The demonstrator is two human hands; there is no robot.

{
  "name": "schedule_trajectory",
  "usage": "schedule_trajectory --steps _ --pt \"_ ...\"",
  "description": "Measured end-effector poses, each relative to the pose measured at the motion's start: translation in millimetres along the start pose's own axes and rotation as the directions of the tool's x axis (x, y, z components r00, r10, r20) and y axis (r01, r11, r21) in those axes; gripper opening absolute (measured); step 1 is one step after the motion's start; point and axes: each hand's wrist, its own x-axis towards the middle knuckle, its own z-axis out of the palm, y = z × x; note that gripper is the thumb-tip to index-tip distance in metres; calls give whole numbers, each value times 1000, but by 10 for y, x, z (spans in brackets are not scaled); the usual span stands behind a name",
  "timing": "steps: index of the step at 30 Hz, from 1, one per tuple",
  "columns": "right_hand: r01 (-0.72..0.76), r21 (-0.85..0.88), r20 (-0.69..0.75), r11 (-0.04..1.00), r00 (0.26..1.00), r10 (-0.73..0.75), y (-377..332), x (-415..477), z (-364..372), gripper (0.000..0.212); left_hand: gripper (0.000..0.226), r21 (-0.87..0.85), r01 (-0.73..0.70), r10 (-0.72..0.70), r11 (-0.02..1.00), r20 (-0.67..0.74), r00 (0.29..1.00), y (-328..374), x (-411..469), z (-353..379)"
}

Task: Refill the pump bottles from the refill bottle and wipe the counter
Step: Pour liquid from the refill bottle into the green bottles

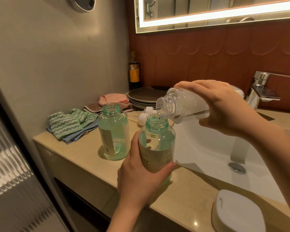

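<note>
Left hand (141, 183) grips an uncapped green pump bottle (157, 144), right hand (224, 108) grips the tilted clear refill bottle (182, 104).

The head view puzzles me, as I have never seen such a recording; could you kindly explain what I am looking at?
There is no machine here. A person wears one wide-angle camera on the head, and it looks down at their own bare hands. The left hand grips an open green pump bottle, held upright beside the sink. The right hand holds the clear refill bottle tipped over it, its neck just above the opening, pouring. A second open pump bottle stands on the counter to the left. White pump heads lie behind the bottles. Folded cloths and stacked plates sit further back.
</note>
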Motion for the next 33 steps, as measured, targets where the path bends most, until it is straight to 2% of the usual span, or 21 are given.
schedule_trajectory --steps 33 --pt "20 -15 -16 1000 1000 -20 11 1 3 102 101 12 2 -2 1000 -15 1000 6 -9 -5"
